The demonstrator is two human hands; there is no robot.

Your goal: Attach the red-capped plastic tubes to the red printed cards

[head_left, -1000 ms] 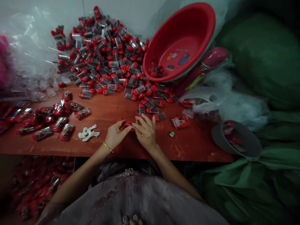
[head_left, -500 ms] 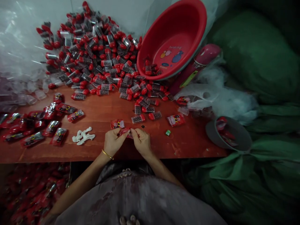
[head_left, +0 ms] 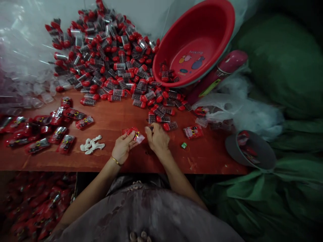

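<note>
My left hand (head_left: 121, 148), a gold bracelet at its wrist, pinches a small red printed plastic bag (head_left: 136, 134) with a clear end pointing right. More red plastic shows behind those fingers; I cannot tell whether it is a separate bag. To the right, my right hand (head_left: 158, 140) has its thumb and fingers closed over a small red-capped clear tube (head_left: 151, 128), mostly hidden beneath them. Similar tubes (head_left: 170, 126) with dark contents lie just beyond that hand. A flat red packet (head_left: 193, 131) rests farther right on the table.
A large heap of red-capped tubes (head_left: 118, 65) covers the back, beside a tilted red basin (head_left: 219, 37). Filled red packets (head_left: 58, 135) and a white crumpled strip (head_left: 92, 144) lie left. A grey bowl (head_left: 230, 148) and plastic bags (head_left: 252, 114) stand right.
My hands were together on the red bag; now they are apart. The left keeps the bag, while the right has moved forward to the tubes. The view has shifted slightly.
</note>
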